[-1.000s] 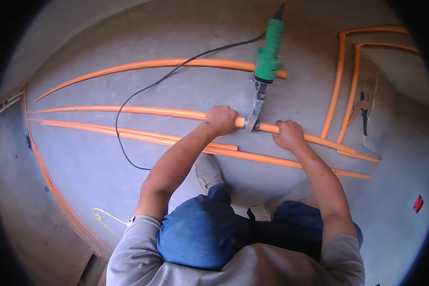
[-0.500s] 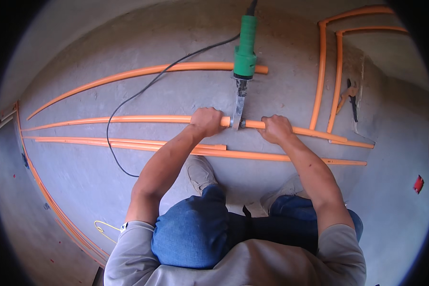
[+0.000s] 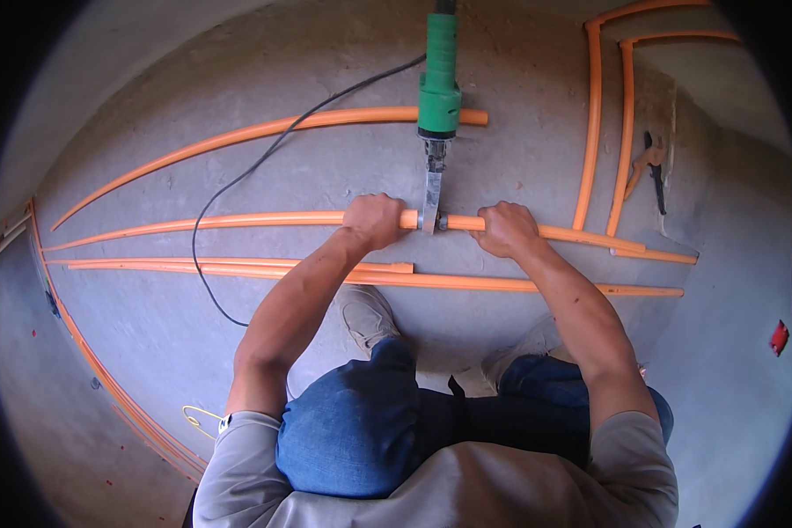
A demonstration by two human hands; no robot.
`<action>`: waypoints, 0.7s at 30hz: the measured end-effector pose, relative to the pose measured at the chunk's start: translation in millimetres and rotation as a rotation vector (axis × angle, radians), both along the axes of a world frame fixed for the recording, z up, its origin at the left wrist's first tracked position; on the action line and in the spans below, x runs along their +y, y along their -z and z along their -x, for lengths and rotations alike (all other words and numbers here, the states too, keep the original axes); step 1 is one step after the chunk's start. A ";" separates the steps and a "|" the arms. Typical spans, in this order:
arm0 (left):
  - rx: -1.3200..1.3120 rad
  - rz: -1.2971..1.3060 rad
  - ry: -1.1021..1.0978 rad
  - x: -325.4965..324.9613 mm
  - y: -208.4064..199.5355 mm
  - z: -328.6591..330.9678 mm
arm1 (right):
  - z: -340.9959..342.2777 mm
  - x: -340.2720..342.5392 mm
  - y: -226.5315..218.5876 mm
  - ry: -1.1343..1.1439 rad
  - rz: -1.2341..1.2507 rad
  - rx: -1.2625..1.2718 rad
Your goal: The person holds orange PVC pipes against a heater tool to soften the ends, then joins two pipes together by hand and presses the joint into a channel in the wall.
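Observation:
My left hand (image 3: 374,222) is closed around a long orange pipe (image 3: 273,219) near its right end. Opposite it, my right hand (image 3: 507,231) grips a second orange pipe (image 3: 581,235). Between the two facing pipe ends stands the flat metal plate of a green-handled pipe welding iron (image 3: 438,106), with a small metal socket on each side. Both pipe ends meet these sockets; how deep they sit inside is hard to see. Nobody's hand is on the iron's handle.
A dark cable (image 3: 273,150) loops leftward over the pipes. Several orange pipes (image 3: 466,282) lie nearer my shoes, another (image 3: 326,117) farther off. Bent pipe runs (image 3: 593,114) stand at the right, beside pipe cutters (image 3: 651,172). A red object (image 3: 779,338) is at far right.
The iron has shifted slightly left and up in view, along with both hands and the pipes, partly from the view itself moving. Both grips stay closed.

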State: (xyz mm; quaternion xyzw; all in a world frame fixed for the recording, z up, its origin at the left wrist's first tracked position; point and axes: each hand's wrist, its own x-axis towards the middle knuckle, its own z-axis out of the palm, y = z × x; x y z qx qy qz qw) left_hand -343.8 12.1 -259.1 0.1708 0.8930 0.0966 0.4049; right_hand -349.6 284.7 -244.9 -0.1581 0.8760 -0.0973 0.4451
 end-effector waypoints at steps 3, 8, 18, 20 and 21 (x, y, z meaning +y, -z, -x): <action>0.009 0.013 0.014 1.2 0.6 -0.4 | 1.3 -0.5 -1.1 0.006 -0.014 -0.021; 0.020 0.002 0.017 0.1 1.6 -0.6 | 1.7 -1.4 -3.3 0.008 -0.018 -0.019; 0.017 -0.009 0.001 3.4 -5.0 0.9 | 1.8 -0.5 -4.6 0.001 -0.051 -0.040; 0.025 -0.008 0.001 1.4 -3.3 0.0 | 2.8 -2.8 -6.8 0.002 -0.052 -0.045; 0.031 -0.008 0.000 0.7 -2.4 -0.5 | 3.3 -3.5 -7.8 0.001 -0.055 -0.052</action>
